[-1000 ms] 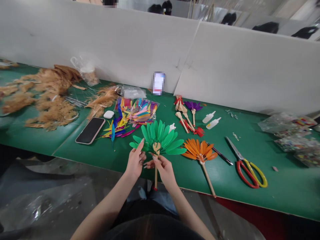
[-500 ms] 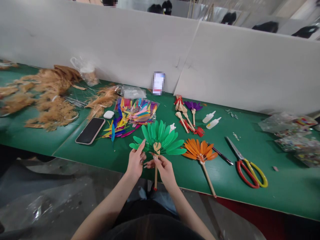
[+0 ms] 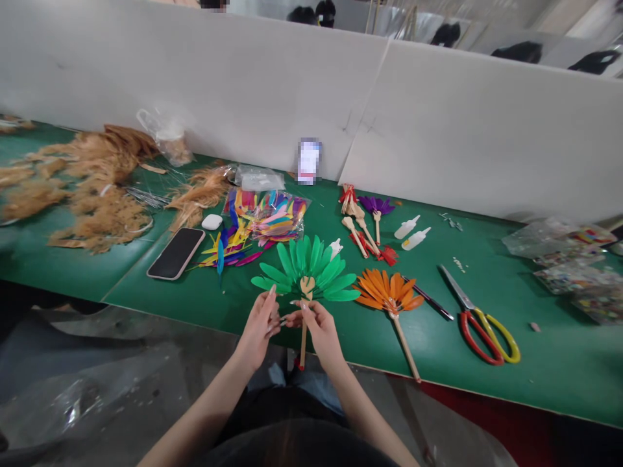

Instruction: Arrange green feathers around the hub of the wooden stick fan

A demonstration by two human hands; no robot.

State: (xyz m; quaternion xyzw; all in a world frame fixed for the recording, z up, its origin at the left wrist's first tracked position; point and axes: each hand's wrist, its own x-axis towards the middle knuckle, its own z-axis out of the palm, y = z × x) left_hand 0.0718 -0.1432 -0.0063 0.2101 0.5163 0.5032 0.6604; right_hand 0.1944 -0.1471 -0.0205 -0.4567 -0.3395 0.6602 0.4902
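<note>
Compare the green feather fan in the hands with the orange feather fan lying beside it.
The green feather fan is held by its stick between the left hand and right hand; the orange feather fan lies free on the green table. The green fan spreads wider than the orange one. Its stick points straight toward the person; the orange fan's slants right. Both have feathers fanned on a wooden stick.

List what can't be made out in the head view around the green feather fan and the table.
- Small box against the white divider: its face is blurred, label unreadable.
- Green feather fan: the right hand covers part of the stick; the grip itself is hidden.
- Left hand: fingertips meet the lower feathers, too small to tell whether they pinch one.
- Clear bags at the right edge: cut off by the frame, contents unclear.
</note>
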